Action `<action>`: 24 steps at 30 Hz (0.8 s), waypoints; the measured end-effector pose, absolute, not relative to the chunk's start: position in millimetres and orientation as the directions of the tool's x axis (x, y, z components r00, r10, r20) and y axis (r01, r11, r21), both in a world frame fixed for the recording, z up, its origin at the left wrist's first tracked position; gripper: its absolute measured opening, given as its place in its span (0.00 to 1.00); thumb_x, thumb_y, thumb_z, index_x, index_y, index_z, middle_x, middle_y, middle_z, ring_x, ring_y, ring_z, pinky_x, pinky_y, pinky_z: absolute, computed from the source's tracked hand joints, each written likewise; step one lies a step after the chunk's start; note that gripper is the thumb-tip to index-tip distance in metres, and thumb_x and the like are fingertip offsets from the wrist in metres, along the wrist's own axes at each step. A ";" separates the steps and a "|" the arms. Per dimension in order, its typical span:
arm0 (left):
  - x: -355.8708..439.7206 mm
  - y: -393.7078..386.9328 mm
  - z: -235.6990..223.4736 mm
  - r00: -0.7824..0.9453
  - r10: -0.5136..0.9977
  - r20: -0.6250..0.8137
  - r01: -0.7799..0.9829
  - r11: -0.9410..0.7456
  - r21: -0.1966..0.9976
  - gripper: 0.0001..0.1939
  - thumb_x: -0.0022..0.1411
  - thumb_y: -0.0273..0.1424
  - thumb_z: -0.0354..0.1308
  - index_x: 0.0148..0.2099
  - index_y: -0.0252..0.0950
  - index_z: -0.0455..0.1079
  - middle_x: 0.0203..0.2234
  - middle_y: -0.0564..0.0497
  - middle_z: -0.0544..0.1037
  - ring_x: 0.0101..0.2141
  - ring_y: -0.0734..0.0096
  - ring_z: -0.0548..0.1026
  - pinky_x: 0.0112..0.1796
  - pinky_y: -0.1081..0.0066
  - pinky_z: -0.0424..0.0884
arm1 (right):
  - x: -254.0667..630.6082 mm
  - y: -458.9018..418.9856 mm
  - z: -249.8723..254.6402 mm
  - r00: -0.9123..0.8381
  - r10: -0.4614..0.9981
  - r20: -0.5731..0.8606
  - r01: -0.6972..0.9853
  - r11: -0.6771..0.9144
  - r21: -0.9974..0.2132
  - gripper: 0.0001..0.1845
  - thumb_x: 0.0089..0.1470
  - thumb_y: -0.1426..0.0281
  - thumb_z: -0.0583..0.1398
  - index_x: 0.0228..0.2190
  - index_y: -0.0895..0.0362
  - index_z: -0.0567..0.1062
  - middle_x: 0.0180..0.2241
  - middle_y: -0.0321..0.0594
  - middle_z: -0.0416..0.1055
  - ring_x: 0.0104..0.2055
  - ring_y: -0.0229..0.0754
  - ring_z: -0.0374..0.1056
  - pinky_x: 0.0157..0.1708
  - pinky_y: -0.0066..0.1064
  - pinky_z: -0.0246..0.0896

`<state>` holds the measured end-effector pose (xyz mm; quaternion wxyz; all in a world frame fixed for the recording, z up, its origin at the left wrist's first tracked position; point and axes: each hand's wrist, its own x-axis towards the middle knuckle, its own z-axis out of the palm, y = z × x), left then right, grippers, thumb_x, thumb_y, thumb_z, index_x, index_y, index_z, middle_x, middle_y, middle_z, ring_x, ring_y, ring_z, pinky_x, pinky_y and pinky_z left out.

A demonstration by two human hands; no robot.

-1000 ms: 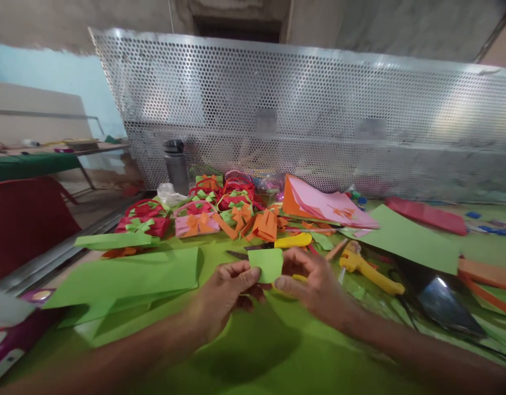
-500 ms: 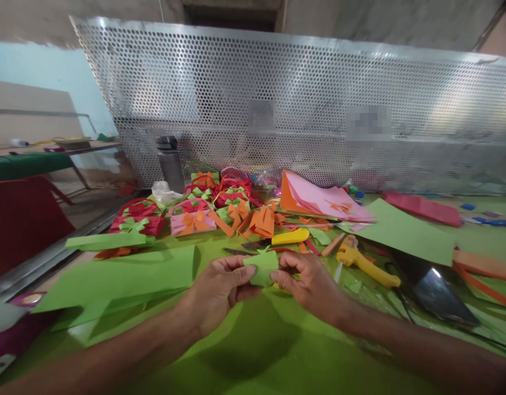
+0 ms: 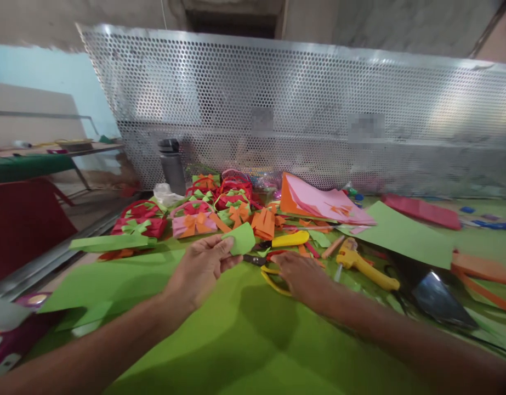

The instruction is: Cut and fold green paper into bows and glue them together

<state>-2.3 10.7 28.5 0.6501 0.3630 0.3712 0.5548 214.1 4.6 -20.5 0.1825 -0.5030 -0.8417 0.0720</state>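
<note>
A small piece of green paper [image 3: 241, 239] is pinched between the thumb and fingers of my left hand [image 3: 203, 262], raised a little above the table. My right hand [image 3: 302, 277] is at the scissors [image 3: 273, 278], its fingers closed over the red part of the handle and partly hiding it. The yellow loop lies beside those fingers, and the dark blades point left toward my left hand. Just beyond the scissors rests a yellow utility knife [image 3: 290, 238]. To the right of my right hand lies a yellow glue gun [image 3: 365, 266].
Small paper bags with bows [image 3: 195, 222] cluster at the back left, before a grey bottle [image 3: 172, 167]. Green sheets [image 3: 125, 282] lie left; pink sheets [image 3: 318, 195] and a dark phone-like device [image 3: 442, 299] lie right. A perforated metal panel [image 3: 302, 93] stands behind.
My right hand has let go of the green paper and moved down onto the scissors' handle. My left hand has carried the paper up and to the left.
</note>
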 end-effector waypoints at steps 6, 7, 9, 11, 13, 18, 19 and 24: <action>-3.1 9.0 38.4 0.113 0.990 -0.087 -0.519 0.133 0.844 0.09 0.39 0.25 0.70 0.24 0.30 0.73 0.21 0.52 0.77 0.25 0.72 0.75 0.32 0.69 0.75 | 213.6 6.7 -18.9 -0.391 0.903 0.177 0.859 0.427 -0.281 0.29 0.40 0.80 0.57 0.48 0.58 0.68 0.40 0.52 0.75 0.40 0.54 0.70 0.38 0.40 0.61; -4.3 9.4 40.7 0.113 0.990 -0.082 -0.522 0.130 0.843 0.10 0.39 0.25 0.71 0.25 0.30 0.74 0.22 0.50 0.78 0.25 0.72 0.75 0.32 0.70 0.75 | 213.0 6.9 -15.6 -0.373 0.911 0.178 0.865 0.411 -0.289 0.28 0.40 0.79 0.59 0.47 0.58 0.68 0.38 0.51 0.76 0.37 0.53 0.71 0.36 0.40 0.62; -7.3 10.8 45.6 0.118 0.991 -0.066 -0.535 0.120 0.836 0.11 0.38 0.26 0.71 0.27 0.29 0.74 0.24 0.49 0.79 0.26 0.71 0.76 0.31 0.71 0.75 | 212.4 6.8 -10.4 -0.342 0.921 0.185 0.871 0.385 -0.306 0.23 0.43 0.74 0.60 0.45 0.58 0.69 0.32 0.47 0.76 0.32 0.51 0.71 0.31 0.38 0.62; -10.5 12.3 50.2 0.116 0.992 -0.044 -0.558 0.101 0.823 0.12 0.38 0.26 0.71 0.28 0.29 0.74 0.24 0.49 0.79 0.26 0.71 0.76 0.30 0.72 0.75 | 212.8 6.1 -7.6 -0.321 0.922 0.218 0.833 0.384 -0.399 0.19 0.49 0.69 0.58 0.45 0.56 0.69 0.28 0.41 0.75 0.29 0.47 0.69 0.27 0.35 0.61; -13.1 13.4 53.5 0.110 0.994 -0.024 -0.568 0.082 0.819 0.12 0.40 0.26 0.71 0.29 0.30 0.73 0.25 0.49 0.79 0.26 0.70 0.77 0.30 0.72 0.75 | 213.7 5.0 -5.7 -0.290 0.915 0.281 0.679 0.404 -0.613 0.19 0.53 0.65 0.57 0.47 0.54 0.67 0.27 0.37 0.71 0.28 0.44 0.67 0.26 0.33 0.60; -15.1 13.0 55.4 0.136 0.991 0.002 -0.541 0.072 0.838 0.11 0.45 0.27 0.68 0.32 0.30 0.73 0.28 0.46 0.80 0.28 0.66 0.79 0.28 0.73 0.75 | 208.3 -2.8 4.2 -0.221 0.933 0.282 0.230 0.331 -0.915 0.17 0.50 0.59 0.60 0.41 0.50 0.67 0.27 0.34 0.64 0.25 0.39 0.62 0.23 0.28 0.59; -14.7 12.3 55.3 0.141 0.990 -0.004 -0.540 0.080 0.838 0.10 0.46 0.27 0.68 0.32 0.29 0.73 0.28 0.46 0.80 0.28 0.66 0.79 0.28 0.73 0.76 | 206.0 -5.1 5.7 -0.215 0.951 0.222 0.176 0.262 -0.949 0.17 0.49 0.58 0.60 0.39 0.50 0.67 0.28 0.35 0.65 0.23 0.37 0.61 0.21 0.27 0.59; -11.3 5.8 57.5 0.142 0.989 -0.046 -0.545 0.117 0.830 0.04 0.52 0.23 0.63 0.33 0.29 0.73 0.27 0.45 0.80 0.27 0.66 0.79 0.26 0.73 0.76 | 198.1 -13.0 -0.2 -0.243 0.962 0.121 0.167 0.165 -0.972 0.24 0.45 0.49 0.59 0.39 0.50 0.66 0.35 0.42 0.67 0.23 0.37 0.60 0.16 0.26 0.57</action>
